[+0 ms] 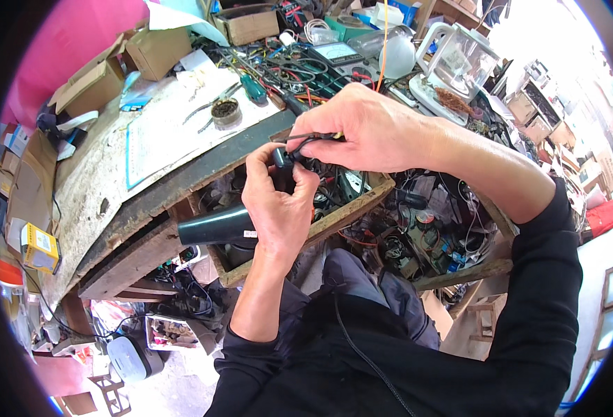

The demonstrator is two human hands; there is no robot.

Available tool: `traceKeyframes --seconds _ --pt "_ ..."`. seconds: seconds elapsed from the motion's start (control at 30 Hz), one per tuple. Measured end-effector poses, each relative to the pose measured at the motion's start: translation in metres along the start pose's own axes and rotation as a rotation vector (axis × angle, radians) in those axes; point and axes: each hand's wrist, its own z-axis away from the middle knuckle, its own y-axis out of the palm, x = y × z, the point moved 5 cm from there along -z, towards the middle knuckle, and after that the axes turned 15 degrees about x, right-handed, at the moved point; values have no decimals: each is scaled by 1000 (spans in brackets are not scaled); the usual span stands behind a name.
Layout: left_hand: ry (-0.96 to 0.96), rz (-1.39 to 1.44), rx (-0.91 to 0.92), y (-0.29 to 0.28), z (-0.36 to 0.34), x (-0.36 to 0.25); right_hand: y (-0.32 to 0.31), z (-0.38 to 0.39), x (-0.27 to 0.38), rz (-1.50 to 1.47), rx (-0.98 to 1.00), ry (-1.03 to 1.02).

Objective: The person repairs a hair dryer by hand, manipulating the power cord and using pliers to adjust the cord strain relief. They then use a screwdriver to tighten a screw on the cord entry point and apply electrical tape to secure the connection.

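Over the open drawer, my left hand (279, 191) is closed around a dark, glossy device that looks like a hair dryer (213, 224). Its wide tube sticks out to the left below the hand, with a small white label near my palm. A black end piece (283, 160) shows between my thumb and forefinger. Just above it, my right hand (362, 132) pinches a black cord (310, 141), which loops close to that end piece. A small yellowish bit shows at the right fingertips. The palm hides most of the device's middle.
A wooden drawer (348, 217) full of cables and parts lies under my hands. On the worn bench stand a round tin (225, 112), a green-handled screwdriver (254, 89) and an analog multimeter (338, 54). A clear jug (459, 59) stands at the back right, cardboard boxes (157, 52) at the left.
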Motion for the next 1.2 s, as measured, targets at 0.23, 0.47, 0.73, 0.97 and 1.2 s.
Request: traceKeyframes --seconds 0.23,0.47,0.73,0.97,1.2 --pt "33 163 74 6 1 4 -2 -3 5 209 66 -94" --pt "-39 411 159 -5 -2 -3 -4 -14 8 238 104 -83" --pt "-508 586 554 -41 -36 2 -4 -30 6 300 128 -64" --pt "-560 526 703 -55 -54 -10 -4 -41 11 252 155 -46" --pt "-585 560 682 -58 -52 -8 -7 -47 12 185 148 -9"
